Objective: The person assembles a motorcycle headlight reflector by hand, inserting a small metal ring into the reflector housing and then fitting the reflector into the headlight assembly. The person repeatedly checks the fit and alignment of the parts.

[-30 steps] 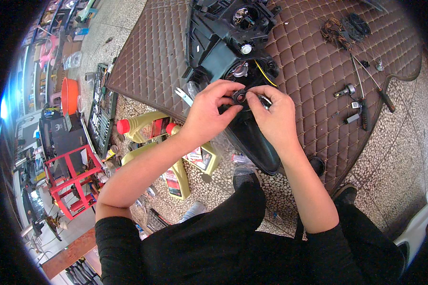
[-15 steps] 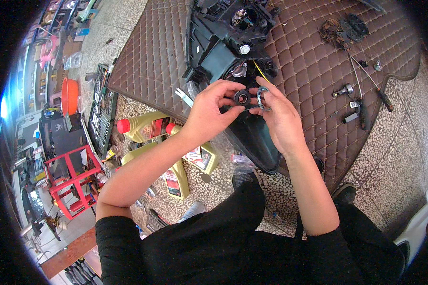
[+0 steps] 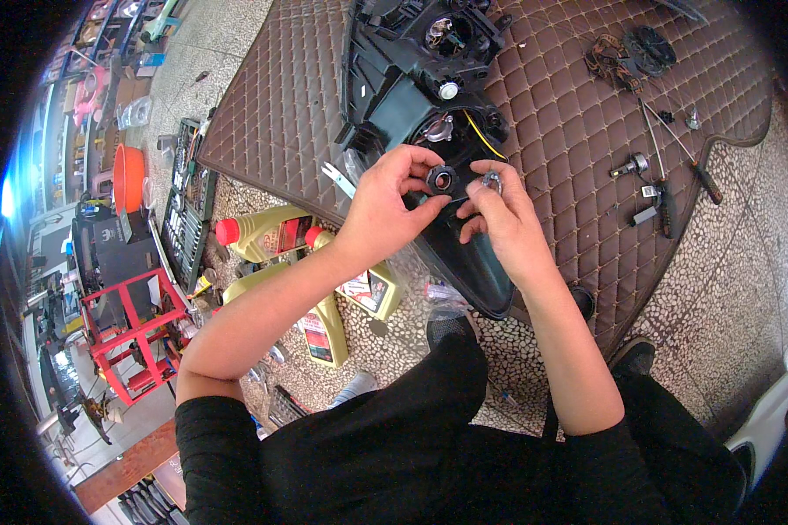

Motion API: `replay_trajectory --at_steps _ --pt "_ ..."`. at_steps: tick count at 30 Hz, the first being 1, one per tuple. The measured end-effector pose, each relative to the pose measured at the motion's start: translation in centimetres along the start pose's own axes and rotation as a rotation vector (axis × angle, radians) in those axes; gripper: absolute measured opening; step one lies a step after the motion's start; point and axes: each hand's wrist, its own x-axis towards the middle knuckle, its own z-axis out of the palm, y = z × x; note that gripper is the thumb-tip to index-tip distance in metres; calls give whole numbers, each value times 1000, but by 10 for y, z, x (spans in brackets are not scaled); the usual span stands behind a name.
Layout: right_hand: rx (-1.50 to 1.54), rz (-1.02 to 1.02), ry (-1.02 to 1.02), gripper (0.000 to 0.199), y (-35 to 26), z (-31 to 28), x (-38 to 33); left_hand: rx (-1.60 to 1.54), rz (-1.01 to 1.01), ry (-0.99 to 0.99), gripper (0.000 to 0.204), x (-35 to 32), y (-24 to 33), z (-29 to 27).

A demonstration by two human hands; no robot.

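Note:
Between its thumb and fingers, my left hand pinches a black plastic ring with a hole through its middle. Close on its right, my right hand grips a small metal ring, partly covered by the fingers. Both hands are above a black car headlight housing lying on a brown quilted mat. A round opening in the housing, just beyond my hands, shows a silvery part inside. A yellow wire curves along that opening's right side.
Right on the mat lie an LED bulb, screwdrivers and a coil of dark cable. To the left stand yellow bottles with red caps, an open tool case, an orange bucket and a red metal frame.
My right hand has turned, its fingers curling more over the metal ring, and the ring has tilted. The black ring has shifted slightly left and now faces upward more.

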Motion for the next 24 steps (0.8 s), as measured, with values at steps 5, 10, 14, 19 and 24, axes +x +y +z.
replay_trajectory --at_steps 5,10,14,19,24 --pt "-161 -49 19 44 1 -1 1 193 107 3 45 0 8 0" --pt "-414 -148 -30 54 2 0 2 270 152 -29 45 0 15 3" --pt "-448 -237 -107 68 -2 2 -1 287 95 -81 47 1 18 4" --pt "-422 -211 -223 58 -12 -6 -11 67 -47 -95 49 4 17 3" --pt "66 -142 -204 45 -10 -13 0 -92 -31 -109 47 4 18 4"
